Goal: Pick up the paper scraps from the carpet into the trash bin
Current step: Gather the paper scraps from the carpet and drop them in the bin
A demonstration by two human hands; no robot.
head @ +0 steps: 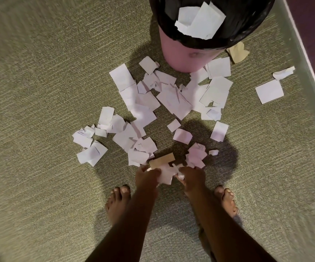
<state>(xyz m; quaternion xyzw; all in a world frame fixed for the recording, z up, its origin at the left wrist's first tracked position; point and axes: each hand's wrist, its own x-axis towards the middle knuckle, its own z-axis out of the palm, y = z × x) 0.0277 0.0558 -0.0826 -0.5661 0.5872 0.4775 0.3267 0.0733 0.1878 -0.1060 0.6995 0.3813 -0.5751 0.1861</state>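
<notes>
Many white paper scraps [147, 103] lie scattered over the green carpet [39, 110]. A pink trash bin [186, 57] with a black liner [247, 29] stands at the top centre, with several white scraps [200, 21] inside. My left hand [146, 176] and my right hand [192, 175] are low over the near edge of the pile, both closed around a bunch of white scraps [167, 174]. A tan cardboard piece [162, 160] lies just beyond my fingers.
A tan scrap [237, 52] lies right of the bin. Two loose white scraps [269, 91] [283, 72] lie near the wall baseboard [304, 59] on the right. My bare feet [117, 203] [227, 199] stand on either side of my arms.
</notes>
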